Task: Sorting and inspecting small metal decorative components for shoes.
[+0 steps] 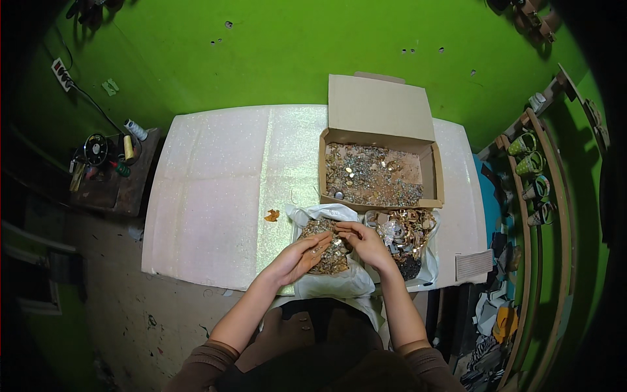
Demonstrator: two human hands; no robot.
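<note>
A white plastic bag (336, 285) lies at the table's near edge, its mouth spread around a heap of small gold and silvery metal pieces (330, 262). Over the left side of this heap is my left hand (295, 259), fingers stretched toward the middle and palm turned inward. My right hand (367, 245) comes over the heap's right side, its fingers extended and pointing left. The two hands face each other with a gap between them, and neither grips anything I can see. Whether the fingertips touch the pieces is hard to make out.
Behind the bag stands an open cardboard box (381, 201) with small metal bits inside. To the right, another bag (428, 266) holds shiny metal parts. A brown scrap (272, 215) and a ridged pad (473, 264) lie on the pale table (209, 196). Thread spools (128, 149) stand left.
</note>
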